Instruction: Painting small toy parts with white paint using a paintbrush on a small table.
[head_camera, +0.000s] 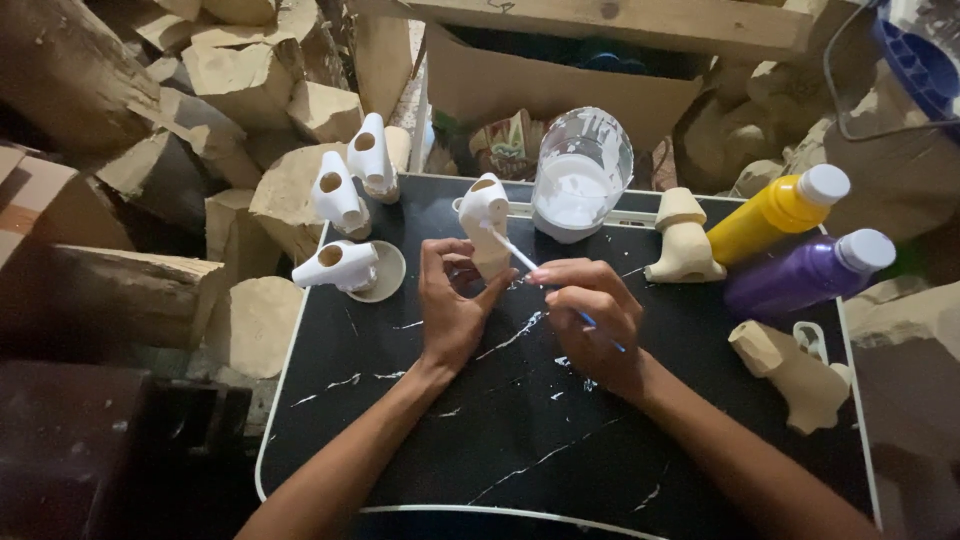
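A: Nearest us, the black table (420, 440) was streaked with white paint, both forearms over it.

B: And the left hand (452, 305) gripped the wooden figure (486, 228) upright near the table's far edge.

A: The right hand (590, 318) pinched a paintbrush (518, 254), tip on the figure. Best kept light, I'd say, reloading from the paint jar (580, 172) just behind.

B: 3 white ones (350, 205) sat left.

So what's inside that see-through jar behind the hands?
White paint fills the bottom of the jar, and white smears coat its walls. Those smears hide how deep the paint goes.
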